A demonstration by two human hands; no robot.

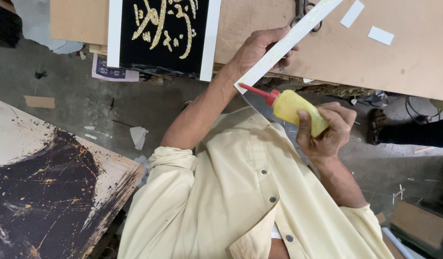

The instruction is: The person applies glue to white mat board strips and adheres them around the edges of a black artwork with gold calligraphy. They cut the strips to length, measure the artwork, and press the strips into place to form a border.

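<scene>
Glue bottle tip at end of white strip, centre frame.
Left hand, arm stretched toward upper centre, grasps the long white strip slanting to upper right. Right hand, elbow bent, is clenched around the yellow glue bottle; its red nozzle meets the strip's lower end.

Glossy yellow plastic glue bottle, matt white strip, raw wood board

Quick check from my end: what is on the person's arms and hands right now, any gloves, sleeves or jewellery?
Both hands are bare: no gloves, rings or watch show on the left hand or right hand. The forearms are uncovered. A pale yellow buttoned shirt has its sleeves rolled up, bunched in thick cuffs near the elbows.
</scene>
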